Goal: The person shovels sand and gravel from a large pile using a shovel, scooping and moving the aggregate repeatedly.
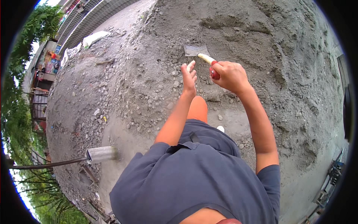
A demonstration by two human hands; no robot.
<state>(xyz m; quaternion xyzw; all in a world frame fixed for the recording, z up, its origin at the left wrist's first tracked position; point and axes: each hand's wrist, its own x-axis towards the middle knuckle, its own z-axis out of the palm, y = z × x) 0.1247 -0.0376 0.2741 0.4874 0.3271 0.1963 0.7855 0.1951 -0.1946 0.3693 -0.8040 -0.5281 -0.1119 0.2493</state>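
Clenching the shovel [206, 58] by its red handle [214, 73] in the right grip [231, 75], with forearm [257, 117] slanting inward; holding the left grip [189, 79] forward, loosely spread, near the blade [195, 50] on gray sand [253, 48].

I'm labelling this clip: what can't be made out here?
Head view:
- Red handle: partly covered by the right hand.
- White thing: mostly hidden by the dark shorts.
- Dark object, far right: cut off by the fisheye rim.
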